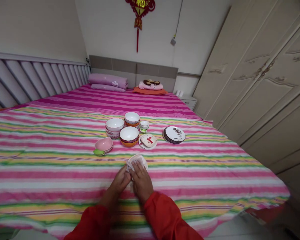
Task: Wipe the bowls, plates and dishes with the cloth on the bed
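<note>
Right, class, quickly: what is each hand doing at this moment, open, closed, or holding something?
Left hand: closed on the small white object.
Right hand: closed on the same object, fingers over it.

the one head-worn camera is looking forward and down from the foot edge of the pink, green and yellow striped bed cover (52,160), facing the grey padded headboard (133,69) far off; the left hand (121,181) and right hand (142,182) are sitting close beneath it.
</note>
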`<action>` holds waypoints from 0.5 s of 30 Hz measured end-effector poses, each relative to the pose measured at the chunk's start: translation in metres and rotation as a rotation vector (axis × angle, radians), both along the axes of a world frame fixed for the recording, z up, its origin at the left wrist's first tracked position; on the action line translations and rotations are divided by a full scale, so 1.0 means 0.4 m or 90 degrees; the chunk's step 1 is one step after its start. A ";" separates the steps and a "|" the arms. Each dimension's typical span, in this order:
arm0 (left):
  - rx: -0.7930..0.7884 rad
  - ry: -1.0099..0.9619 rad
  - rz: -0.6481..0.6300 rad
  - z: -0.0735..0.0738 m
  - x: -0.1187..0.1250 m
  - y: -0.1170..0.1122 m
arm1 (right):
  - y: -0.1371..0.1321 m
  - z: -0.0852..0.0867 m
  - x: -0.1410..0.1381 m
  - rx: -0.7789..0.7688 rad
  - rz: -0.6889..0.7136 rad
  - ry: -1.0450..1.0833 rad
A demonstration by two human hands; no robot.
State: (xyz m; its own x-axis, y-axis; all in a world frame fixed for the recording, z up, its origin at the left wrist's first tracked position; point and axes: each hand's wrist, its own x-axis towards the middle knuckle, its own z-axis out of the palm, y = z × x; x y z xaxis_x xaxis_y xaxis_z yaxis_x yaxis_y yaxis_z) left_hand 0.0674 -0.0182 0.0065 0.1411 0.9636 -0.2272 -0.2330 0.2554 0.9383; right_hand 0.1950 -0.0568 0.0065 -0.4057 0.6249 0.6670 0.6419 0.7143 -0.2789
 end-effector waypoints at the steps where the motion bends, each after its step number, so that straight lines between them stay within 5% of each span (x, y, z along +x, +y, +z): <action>1: -0.002 -0.011 0.002 -0.002 0.000 -0.003 | -0.016 -0.011 0.016 0.008 0.011 0.014; 7: -0.078 -0.389 -0.021 -0.012 0.002 -0.005 | -0.038 -0.017 0.075 -0.092 -0.039 0.155; 15: -0.134 -0.449 0.041 0.011 0.007 -0.008 | 0.055 0.101 0.040 -0.160 -0.020 0.160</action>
